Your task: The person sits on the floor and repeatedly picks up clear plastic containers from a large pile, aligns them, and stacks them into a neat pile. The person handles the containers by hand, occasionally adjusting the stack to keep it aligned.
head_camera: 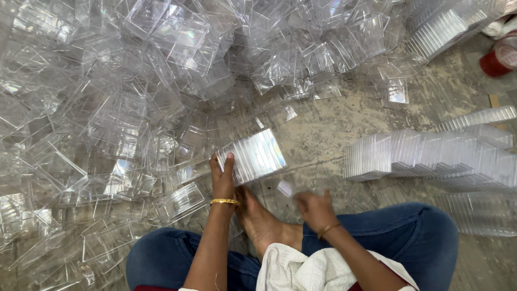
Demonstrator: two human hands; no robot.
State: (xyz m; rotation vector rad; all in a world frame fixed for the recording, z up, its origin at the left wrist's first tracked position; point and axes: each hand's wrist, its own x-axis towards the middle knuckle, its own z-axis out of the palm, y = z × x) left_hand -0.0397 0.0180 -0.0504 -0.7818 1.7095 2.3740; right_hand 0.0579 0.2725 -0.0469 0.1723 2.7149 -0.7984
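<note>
Gripping the stack of clear lids [257,155], left fingers [228,163]; right hand [314,207] blurred, grip unclear.

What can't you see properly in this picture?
Head view:
- Right hand: motion blur hides its fingers and the small clear piece beside it.
- Red tape roll: cut off by the right edge.
- Loose clear lids: overlap and glare hide the count.
</note>
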